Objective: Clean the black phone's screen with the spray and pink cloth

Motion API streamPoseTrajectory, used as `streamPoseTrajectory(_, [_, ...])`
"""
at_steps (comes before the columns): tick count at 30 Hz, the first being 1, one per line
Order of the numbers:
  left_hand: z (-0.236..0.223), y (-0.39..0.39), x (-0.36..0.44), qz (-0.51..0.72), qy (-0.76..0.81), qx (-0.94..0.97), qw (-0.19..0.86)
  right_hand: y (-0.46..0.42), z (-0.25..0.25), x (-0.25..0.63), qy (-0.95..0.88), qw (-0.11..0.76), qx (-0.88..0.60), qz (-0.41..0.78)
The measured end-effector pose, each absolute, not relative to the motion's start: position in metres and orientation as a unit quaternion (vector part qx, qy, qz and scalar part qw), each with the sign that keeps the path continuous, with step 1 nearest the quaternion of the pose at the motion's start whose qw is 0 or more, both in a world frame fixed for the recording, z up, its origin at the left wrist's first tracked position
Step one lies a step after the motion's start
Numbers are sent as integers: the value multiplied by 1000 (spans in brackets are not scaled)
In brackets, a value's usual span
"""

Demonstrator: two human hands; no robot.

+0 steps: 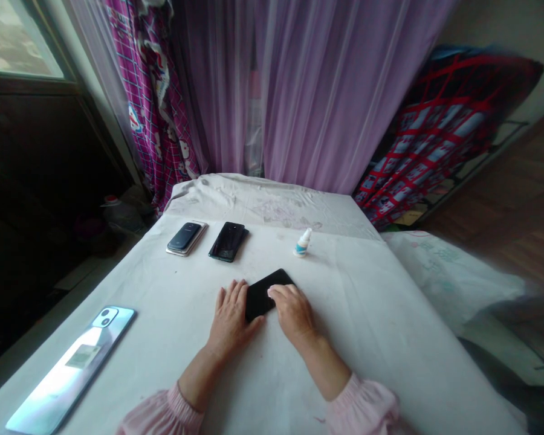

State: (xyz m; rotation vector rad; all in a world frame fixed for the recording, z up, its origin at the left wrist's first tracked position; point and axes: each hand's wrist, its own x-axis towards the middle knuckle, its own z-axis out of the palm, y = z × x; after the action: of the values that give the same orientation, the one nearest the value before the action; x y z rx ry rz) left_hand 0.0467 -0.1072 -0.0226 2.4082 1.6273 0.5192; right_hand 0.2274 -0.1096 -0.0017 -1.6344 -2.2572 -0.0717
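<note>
One black phone (259, 296) lies flat, dark glassy side up, near the middle of a table covered with a white cloth (367, 314). It is set at a slant, its far end pointing away and to the right. It looks light enough for one hand, stiff, smooth and probably slippery, with a face that could scratch or crack; the long side edges seem the best place to take hold.

The left hand (229, 311) is palm down at the phone's left end, fingers slightly parted and thumb spread wide, so that hand brackets the near left corner. The right hand (294, 311) reaches over from the right, its fingers bunched narrowly with their tips at the dark face; whether they pinch something small, I cannot tell. Both wrists come out of gathered pink sleeves (360, 402).

Just beyond the phone, slightly right, a small white bottle (301, 244) with a blue label stands upright. Farther off to the left are two overlapping black phones (226, 243), and beside them a small dark phone (185, 236) resting on a paler one. At the near left lies a large, shiny pale blue phone (68, 377), back up. Behind the table hang purple curtains (317, 90).
</note>
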Motion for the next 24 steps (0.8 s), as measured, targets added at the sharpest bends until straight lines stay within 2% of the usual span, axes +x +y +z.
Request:
streamPoseTrajectory(7, [-19, -106, 47, 168, 542, 816, 114, -96, 8, 243, -746, 132, -653, -17])
streamPoseTrajectory(13, [-22, -106, 43, 161, 536, 820, 117, -109, 3, 207, -778, 142, -612, -16])
streamPoseTrajectory(17, [-22, -105, 43, 167, 526, 825, 123, -108, 1, 223, -778, 157, -609, -20])
streamPoseTrajectory(24, [-20, -106, 43, 167, 524, 824, 134, -100, 6, 238, -733, 132, -666, -26])
